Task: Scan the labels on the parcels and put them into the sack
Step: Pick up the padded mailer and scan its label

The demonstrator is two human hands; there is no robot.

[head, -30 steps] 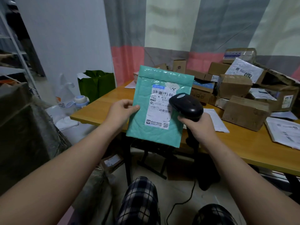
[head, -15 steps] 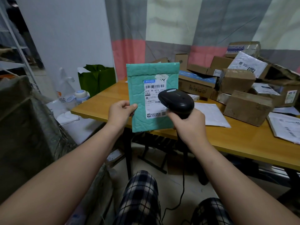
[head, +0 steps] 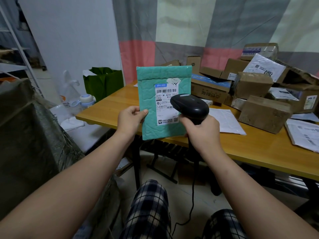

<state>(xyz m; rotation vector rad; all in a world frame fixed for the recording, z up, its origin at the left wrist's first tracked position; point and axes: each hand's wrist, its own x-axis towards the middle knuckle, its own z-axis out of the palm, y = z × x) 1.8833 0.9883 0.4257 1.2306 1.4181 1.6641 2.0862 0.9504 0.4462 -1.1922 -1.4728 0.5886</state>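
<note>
Down low, plaid-trousered knees, with the scanner's black cable dropping between them to the floor. Off to the left, the olive woven sack stands beside the left arm.

Up to the hands now. The left hand pinches the teal padded mailer at its lower left edge, thumb across the front, fingers curled round the edge. The mailer stands upright in the air, in front of the table's near edge by the left corner, its white label facing the camera.

The right hand is wrapped tight round the handle of the black scanner. The scanner's head overlaps the label's lower right part; whether it touches, I cannot tell.

Behind is the wooden table. A white sheet lies just right of the scanner, and cardboard boxes pile up toward the far right corner. A green bag sits beyond the left edge, with a striped curtain at the back.
</note>
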